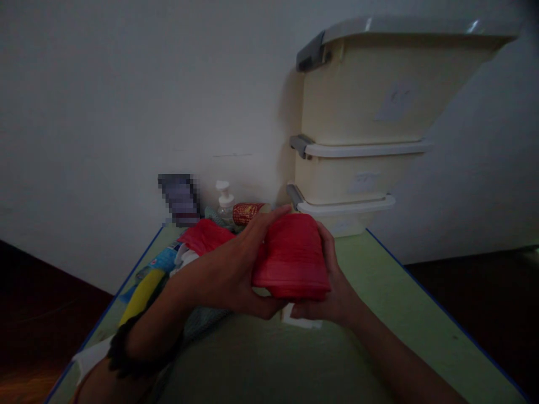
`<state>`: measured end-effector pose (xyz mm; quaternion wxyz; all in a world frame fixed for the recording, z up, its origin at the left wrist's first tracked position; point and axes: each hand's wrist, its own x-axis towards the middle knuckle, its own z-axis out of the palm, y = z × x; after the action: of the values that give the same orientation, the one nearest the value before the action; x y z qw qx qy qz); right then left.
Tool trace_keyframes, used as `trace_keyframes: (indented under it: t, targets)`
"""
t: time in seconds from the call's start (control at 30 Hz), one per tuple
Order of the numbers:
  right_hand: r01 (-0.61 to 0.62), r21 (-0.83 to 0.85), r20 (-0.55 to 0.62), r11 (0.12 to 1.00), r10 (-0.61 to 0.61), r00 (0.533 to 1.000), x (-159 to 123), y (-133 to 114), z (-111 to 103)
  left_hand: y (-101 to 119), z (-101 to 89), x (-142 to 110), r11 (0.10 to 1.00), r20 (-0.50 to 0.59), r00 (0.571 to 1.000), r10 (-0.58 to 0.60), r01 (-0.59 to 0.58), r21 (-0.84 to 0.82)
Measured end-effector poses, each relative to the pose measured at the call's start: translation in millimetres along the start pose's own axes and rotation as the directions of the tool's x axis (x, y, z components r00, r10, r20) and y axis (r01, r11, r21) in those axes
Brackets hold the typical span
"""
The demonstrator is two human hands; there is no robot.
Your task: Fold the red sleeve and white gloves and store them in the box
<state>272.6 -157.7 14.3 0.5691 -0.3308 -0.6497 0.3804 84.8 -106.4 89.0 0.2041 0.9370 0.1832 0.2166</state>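
Note:
Between both palms, above the middle of the table, I hold a thick folded bundle of thin red plastic (292,252) that looks like plastic bags. My left hand (236,275) wraps its left side, thumb underneath and fingers along the top. On the opposite side, my right hand (332,286) presses with its fingers behind and its thumb near the lower edge. A loose piece of red plastic (206,233) lies beyond my left wrist. Partly under the bundle, a small white piece (301,320) rests on the table.
Pale lidded storage boxes (362,95) are stacked at the back right of the green table (379,303). Behind my left hand stand a pump bottle (225,202) and a red-labelled container (248,213). A yellow item (143,294) and a blue packet (162,261) lie left.

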Motion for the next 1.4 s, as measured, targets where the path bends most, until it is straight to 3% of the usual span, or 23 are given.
trace_keyframes:
  t: [0.23,0.63,0.9,1.07,1.23,1.4]
  targets:
    - [0.03,-0.054,0.11,0.998,-0.024,0.994,2.5,-8.7,-1.4,10.6,-6.5,-6.0,0.97,-0.012,0.999,0.034,-0.03,0.243]
    - [0.021,0.057,-0.036,0.998,-0.019,0.999,-0.8,-5.2,3.5,7.1,-7.6,-5.5,0.998,0.003,0.998,-0.061,0.061,0.027]
    - [-0.014,-0.148,0.157,0.989,0.037,0.987,-0.5,-5.9,0.6,9.0,-8.3,-4.2,0.991,0.023,1.0,-0.019,0.015,0.131]
    - [-0.012,-0.107,0.118,0.994,0.024,0.993,-1.4,-3.6,2.5,8.3,-6.1,-5.2,0.991,0.037,0.999,-0.023,0.018,0.132]
    - [0.002,0.007,-0.006,1.0,-0.002,1.0,-1.9,-3.2,5.7,0.8,-8.1,-5.9,0.997,0.033,0.997,-0.072,0.072,-0.013]
    - [-0.036,-0.074,0.138,0.997,0.046,0.989,-2.0,-3.5,2.4,2.7,-8.0,-3.7,0.999,0.008,0.999,-0.032,0.032,0.039]
